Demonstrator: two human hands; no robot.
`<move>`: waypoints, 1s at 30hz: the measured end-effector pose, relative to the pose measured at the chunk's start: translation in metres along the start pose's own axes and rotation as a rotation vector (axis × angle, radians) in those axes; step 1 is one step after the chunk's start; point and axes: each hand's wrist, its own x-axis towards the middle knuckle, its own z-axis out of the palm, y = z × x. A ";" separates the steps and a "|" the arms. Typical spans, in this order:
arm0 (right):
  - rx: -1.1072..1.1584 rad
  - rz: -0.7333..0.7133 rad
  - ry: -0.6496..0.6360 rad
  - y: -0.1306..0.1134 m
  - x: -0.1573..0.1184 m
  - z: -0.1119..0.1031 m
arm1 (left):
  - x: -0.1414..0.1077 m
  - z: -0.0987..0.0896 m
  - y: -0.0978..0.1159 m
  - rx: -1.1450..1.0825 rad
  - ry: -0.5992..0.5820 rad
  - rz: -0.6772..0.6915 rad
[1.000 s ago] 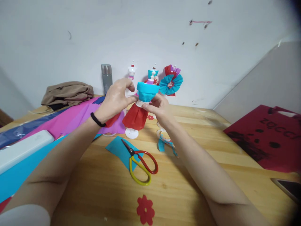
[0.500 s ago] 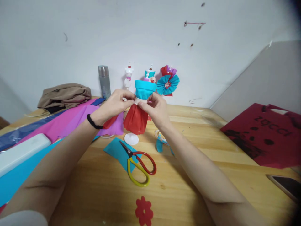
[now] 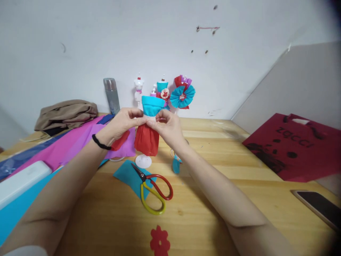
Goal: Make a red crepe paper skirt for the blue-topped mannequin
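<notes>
The left hand (image 3: 121, 122) and right hand (image 3: 170, 128) meet at the white waistband (image 3: 150, 118) of a miniature dress form, each gripping with thumb and fingertips bent close around it, the left at nine o'clock, the right at three. The turquoise bodice (image 3: 152, 106) sits above, the red skirt (image 3: 147, 140) hangs below, and the form's round white base (image 3: 143, 161) shows under the hem. For work at the waist, even, light pressure from both thumbs should serve best: the thin material looks easy to crease, and one side pulled harder could skew the band. Keeping the folded top edge away from the fingers seems wise too.

Taking the form as the dial's centre, a turquoise scrap (image 3: 125, 176) lies just beside the base at six o'clock, with scissors (image 3: 143, 177) across it, blades pointing back towards the base; they crowd the near side. Farther out at six is a red flower cut-out (image 3: 154, 236). Turquoise offcuts (image 3: 176, 165) lie at four, near the right forearm. At one o'clock a dress form with a turquoise rosette (image 3: 188, 96) stands close behind, easily bumped. Purple sheets (image 3: 87, 142) spread at nine, a flask (image 3: 112, 96) stands at eleven, and a phone (image 3: 317, 208) lies well apart at four
</notes>
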 end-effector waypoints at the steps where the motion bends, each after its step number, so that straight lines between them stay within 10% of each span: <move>1: -0.014 -0.020 0.001 0.000 0.000 0.000 | 0.000 -0.001 0.000 0.002 -0.005 -0.005; 11: -0.122 -0.161 0.000 0.004 -0.004 -0.002 | 0.000 -0.007 -0.004 -0.072 -0.094 0.013; 30: -0.144 -0.092 -0.088 0.001 0.003 -0.026 | 0.005 -0.008 -0.033 -0.298 0.105 0.054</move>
